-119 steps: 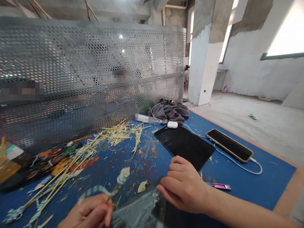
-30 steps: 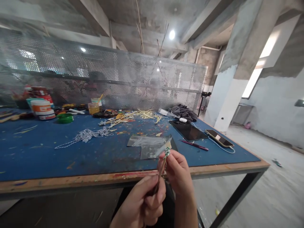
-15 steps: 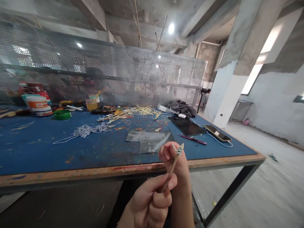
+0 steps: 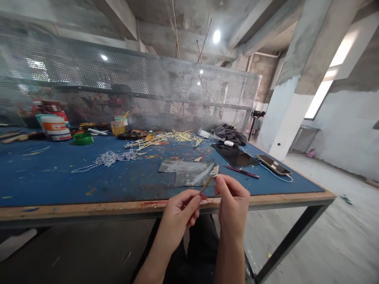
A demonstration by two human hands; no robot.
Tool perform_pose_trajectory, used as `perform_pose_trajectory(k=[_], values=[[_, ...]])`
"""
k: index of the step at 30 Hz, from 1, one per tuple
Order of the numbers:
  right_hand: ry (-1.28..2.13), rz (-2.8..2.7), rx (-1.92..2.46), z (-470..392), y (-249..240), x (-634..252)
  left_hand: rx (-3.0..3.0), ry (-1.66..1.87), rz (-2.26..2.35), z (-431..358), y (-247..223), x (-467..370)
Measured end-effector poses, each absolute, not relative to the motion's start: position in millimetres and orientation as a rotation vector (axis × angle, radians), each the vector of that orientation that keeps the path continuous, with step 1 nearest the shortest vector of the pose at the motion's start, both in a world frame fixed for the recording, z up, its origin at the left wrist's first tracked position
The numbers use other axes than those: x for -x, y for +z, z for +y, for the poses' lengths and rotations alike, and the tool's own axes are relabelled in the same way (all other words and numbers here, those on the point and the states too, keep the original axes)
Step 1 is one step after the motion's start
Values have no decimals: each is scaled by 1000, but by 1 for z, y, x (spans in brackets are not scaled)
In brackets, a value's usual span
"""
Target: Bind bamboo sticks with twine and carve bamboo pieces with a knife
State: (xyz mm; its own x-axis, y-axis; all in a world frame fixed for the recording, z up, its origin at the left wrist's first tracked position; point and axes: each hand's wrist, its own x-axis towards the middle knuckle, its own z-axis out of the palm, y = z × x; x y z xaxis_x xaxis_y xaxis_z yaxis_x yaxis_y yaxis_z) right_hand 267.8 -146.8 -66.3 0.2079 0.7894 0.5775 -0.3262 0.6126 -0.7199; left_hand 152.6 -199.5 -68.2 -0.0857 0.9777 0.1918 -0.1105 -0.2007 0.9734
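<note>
Pinched in my left hand [image 4: 185, 211] is a thin wooden stick [image 4: 206, 185], slanting up to the right over the table's front edge. White-and-dark patterned cord [image 4: 213, 174] is wound round the stick near its upper end, where a pale pointed tip [image 4: 216, 169] sticks out. My right hand [image 4: 233, 195] is closed at the winding, thumb and forefinger pressed together on the cord; its loose end is hidden by the fingers. Below my left hand hangs a pale, narrow, pointed piece [image 4: 186, 241]; I cannot tell whether it belongs to the stick.
On the blue tabletop [image 4: 118, 185] lie a grey sheet [image 4: 189, 177], a tangle of cord [image 4: 111, 158], straw-like strips [image 4: 182, 136], a pen [image 4: 241, 171], a tablet [image 4: 235, 155] and a phone [image 4: 274, 164]. Paint jars [image 4: 56, 128] stand left. A perforated metal screen [image 4: 166, 94] rises behind.
My right hand has moved from behind the stick to its right side, with its back now turned toward me. My left hand has gone up and slightly left, and the stick is tilted lower.
</note>
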Motion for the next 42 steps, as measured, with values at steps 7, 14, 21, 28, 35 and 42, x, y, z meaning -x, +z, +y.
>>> perform_pose_trajectory(k=[7,14,21,28,35,42], values=[[541,-1130,565,-161,-55,-268,-1222,1527,1088,-209,-61,-155],[488,-1127,529,-167,-56,-265,-1287,1537,1100,-210,-62,-153],[735,-1037,557,-162,-60,-268,-1321,1543,1074,-208,-63,-160],[812,-996,500,-159,-63,-268,-1200,1441,1013,-209,-58,-162],[841,-1003,499,-161,-63,-268,-1206,1427,995,-207,-62,-161],[852,-1078,528,-160,-63,-266,-1183,1431,929,-205,-64,-163]])
